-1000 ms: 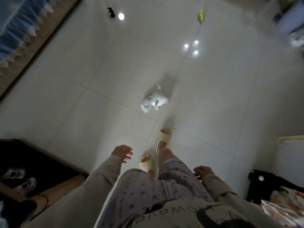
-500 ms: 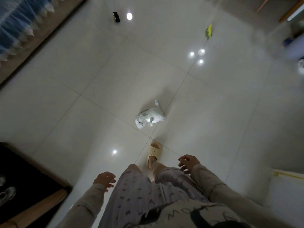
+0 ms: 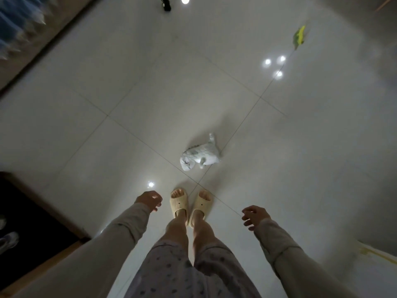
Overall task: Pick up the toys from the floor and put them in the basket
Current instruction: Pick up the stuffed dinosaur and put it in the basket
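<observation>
A white plush animal toy [image 3: 200, 156] lies on the pale tiled floor just ahead of my two slippered feet. Farther off, at the upper right, lies a green and yellow toy [image 3: 299, 37]. A small black toy car [image 3: 166, 3] sits at the top edge. My left hand [image 3: 149, 200] hangs beside my left leg, fingers loosely apart, holding nothing. Off to the right of my legs my right hand [image 3: 254, 215] is likewise open and holds nothing. Both hands are apart from the plush toy. No basket is in view.
A bed edge with blue bedding [image 3: 17, 24] runs along the upper left. A dark mat with shoes [image 3: 8, 241] and a wooden edge lies at the lower left. A white object with yellow trim [image 3: 380, 254] sits at the lower right.
I have walked forward, so the plush toy is now just ahead of my feet, which stand side by side. Both hands have swung out to my sides.
</observation>
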`<state>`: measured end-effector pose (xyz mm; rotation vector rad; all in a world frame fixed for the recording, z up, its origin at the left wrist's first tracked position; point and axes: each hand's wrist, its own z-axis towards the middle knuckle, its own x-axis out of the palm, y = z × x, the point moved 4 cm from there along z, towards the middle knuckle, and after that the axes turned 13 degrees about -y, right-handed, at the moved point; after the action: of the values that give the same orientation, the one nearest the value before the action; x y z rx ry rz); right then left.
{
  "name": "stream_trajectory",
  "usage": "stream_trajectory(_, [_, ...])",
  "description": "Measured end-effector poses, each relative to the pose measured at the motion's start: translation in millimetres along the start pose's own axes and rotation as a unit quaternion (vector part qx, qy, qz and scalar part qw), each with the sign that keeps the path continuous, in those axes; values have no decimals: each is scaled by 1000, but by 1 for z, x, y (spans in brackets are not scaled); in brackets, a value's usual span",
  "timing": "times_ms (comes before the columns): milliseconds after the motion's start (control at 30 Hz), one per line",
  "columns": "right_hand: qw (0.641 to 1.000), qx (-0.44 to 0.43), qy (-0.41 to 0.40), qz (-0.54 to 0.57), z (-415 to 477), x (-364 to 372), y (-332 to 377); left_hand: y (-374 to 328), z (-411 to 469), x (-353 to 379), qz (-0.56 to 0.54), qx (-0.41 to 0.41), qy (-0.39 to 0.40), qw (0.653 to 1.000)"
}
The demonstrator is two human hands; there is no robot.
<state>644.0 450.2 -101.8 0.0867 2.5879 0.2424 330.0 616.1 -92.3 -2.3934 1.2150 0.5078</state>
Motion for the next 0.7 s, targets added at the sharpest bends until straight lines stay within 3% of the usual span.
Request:
stream_trajectory(333, [995,19,27,93,147,54,87,-54,157,44,-137,-50,19,989])
stream_trajectory(533, [993,-19,24,113,309,139,104,-68,301,121,-152,-60,2,987])
stream_trajectory(700, [995,-33,-33,91,440,197,104,-69,429,185,-109,-49,-20,993])
